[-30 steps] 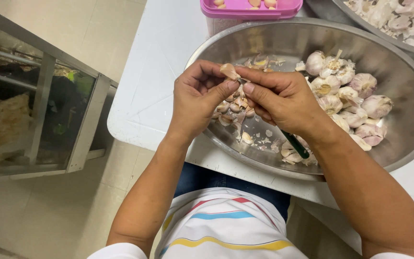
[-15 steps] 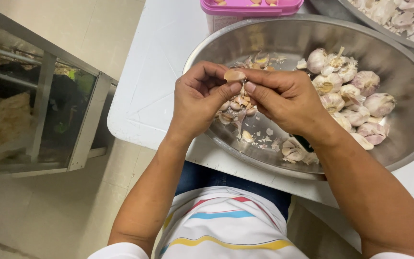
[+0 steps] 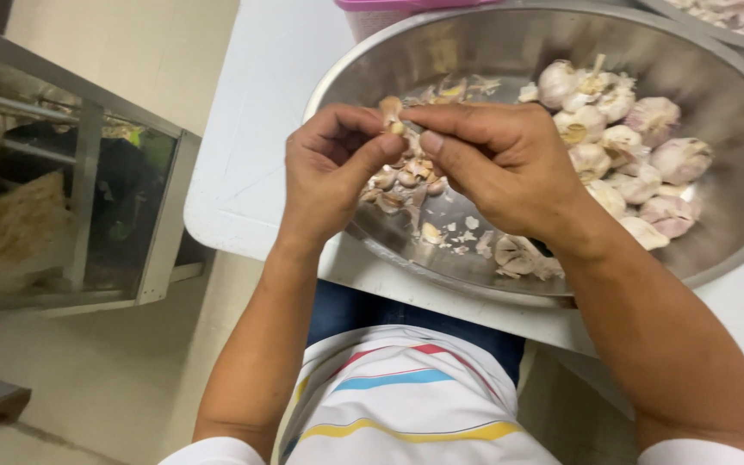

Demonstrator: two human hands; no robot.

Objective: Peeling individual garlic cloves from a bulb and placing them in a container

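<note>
Both hands are raised over the near-left part of a large steel bowl (image 3: 716, 250) that sits on a white table (image 3: 260, 129). The left hand (image 3: 329, 172) and the right hand (image 3: 501, 164) meet at a single garlic clove (image 3: 391, 110) — each hand is closed on it, the clove pinched between the thumb and fingertips of both, with its pale tip showing above the fingers. The clove is held clear of the bowl's floor, not resting on anything. Directly beneath the hands lies a small cluster of loose cloves (image 3: 402, 176) on the bowl's bottom, with scraps of papery skin (image 3: 467, 232) scattered just beside them toward the near rim. A further patch of skins (image 3: 458, 89) lies against the far inner wall. On the right side of the bowl, well apart from the held clove, a heap of whole garlic bulbs (image 3: 622, 146) is piled, white with pink-purple tinges, several with dry stems. Whether the right hand also holds a tool cannot be told. At the top edge, a pink container (image 3: 389, 13) stands just behind the bowl, and the rim of a 2nd steel bowl (image 3: 734, 17) holding more garlic shows at the top right corner. To the left of the table stands a glass-fronted metal cabinet (image 3: 79, 189) — its contents are indistinct.
</note>
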